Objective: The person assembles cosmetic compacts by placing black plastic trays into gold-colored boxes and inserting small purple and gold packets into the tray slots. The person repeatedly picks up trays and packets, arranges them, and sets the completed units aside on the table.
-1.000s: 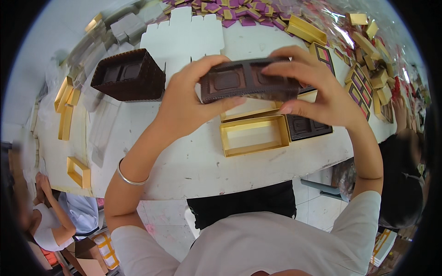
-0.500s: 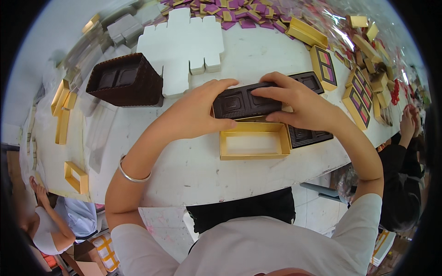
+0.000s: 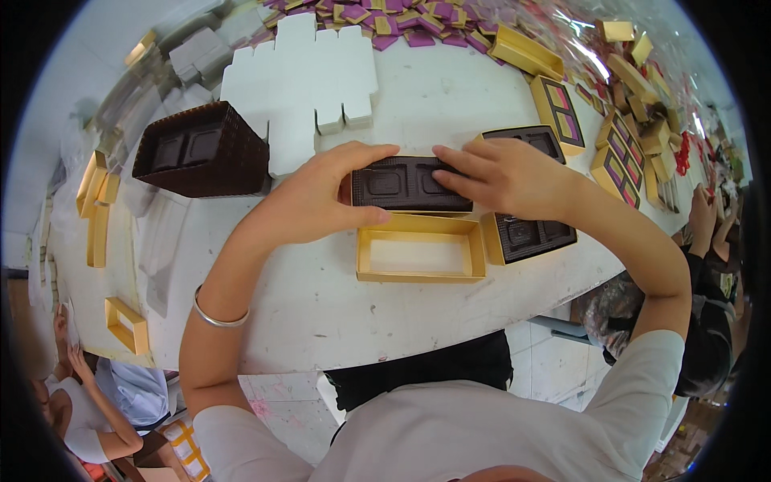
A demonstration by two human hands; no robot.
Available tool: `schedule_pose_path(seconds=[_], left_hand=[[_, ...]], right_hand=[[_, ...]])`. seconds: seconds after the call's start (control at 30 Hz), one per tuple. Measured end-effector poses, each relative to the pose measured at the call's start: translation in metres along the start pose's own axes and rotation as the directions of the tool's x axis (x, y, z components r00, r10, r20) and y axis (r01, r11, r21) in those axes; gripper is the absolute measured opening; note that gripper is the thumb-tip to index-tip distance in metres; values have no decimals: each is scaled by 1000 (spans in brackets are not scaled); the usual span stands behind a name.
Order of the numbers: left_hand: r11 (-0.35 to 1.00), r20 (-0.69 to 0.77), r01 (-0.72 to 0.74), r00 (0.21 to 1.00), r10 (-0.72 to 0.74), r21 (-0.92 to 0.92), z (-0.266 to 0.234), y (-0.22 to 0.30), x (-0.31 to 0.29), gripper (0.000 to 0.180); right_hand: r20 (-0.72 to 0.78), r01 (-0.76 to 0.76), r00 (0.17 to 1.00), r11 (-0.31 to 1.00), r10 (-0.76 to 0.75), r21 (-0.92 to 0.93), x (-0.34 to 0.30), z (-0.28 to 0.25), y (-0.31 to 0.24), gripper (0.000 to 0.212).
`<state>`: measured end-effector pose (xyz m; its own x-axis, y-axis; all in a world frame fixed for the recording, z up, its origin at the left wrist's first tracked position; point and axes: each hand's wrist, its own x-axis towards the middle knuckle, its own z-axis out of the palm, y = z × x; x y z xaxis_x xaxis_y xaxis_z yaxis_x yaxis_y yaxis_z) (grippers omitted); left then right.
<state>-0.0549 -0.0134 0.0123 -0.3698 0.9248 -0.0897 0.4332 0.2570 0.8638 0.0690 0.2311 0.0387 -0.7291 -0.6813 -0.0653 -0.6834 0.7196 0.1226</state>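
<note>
My left hand [image 3: 313,197] clasps the left end of a dark brown plastic tray [image 3: 389,186] and the shallow gold box under it, thumb along the near side and fingers along the far side. My right hand [image 3: 514,178] lies over the tray's right end, fingers stretched out and touching its top; its thumb is hidden. Directly in front stands an empty gold box [image 3: 422,275] with a white bottom. Close to my right hand are two more gold boxes with brown trays, one nearer [image 3: 534,234] and one farther [image 3: 526,138].
A stack of nested brown trays [image 3: 213,157] stands at left, beside flat white die-cut cardboard [image 3: 301,88]. Purple-and-gold pieces [image 3: 418,22] are heaped at the back. Finished-looking gold boxes with windows [image 3: 620,157] stand at right. Other people sit at both sides.
The tray between my hands has settled from a tilt to lying level. My right hand has turned flatter over it, its thumb passing out of sight. The whole view has shifted slightly.
</note>
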Motion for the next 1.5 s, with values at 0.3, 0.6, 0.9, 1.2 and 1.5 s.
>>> schedule_pose_path(seconds=[0.3, 0.6, 0.9, 1.2, 1.5], left_hand=[[999, -67, -33, 997, 33, 16, 8, 0, -3, 66], [967, -161, -54, 982, 96, 248, 6, 17, -10, 77], [901, -105, -249, 947, 304, 356, 15, 30, -30, 57], [892, -161, -245, 932, 324, 379, 13, 35, -28, 51], [595, -376, -459, 484, 790, 660, 15, 92, -50, 44]], right_hand=[[-47, -129, 990, 991, 131, 40, -13, 3, -25, 83], [-653, -51, 724, 962, 221, 269, 50, -48, -5, 35], [-367, -56, 928, 998, 61, 25, 196, -69, -47, 2], [-669, -28, 739, 995, 82, 92, 195, -66, -41, 7], [-245, 106, 547, 224, 800, 969, 17, -97, 1, 22]])
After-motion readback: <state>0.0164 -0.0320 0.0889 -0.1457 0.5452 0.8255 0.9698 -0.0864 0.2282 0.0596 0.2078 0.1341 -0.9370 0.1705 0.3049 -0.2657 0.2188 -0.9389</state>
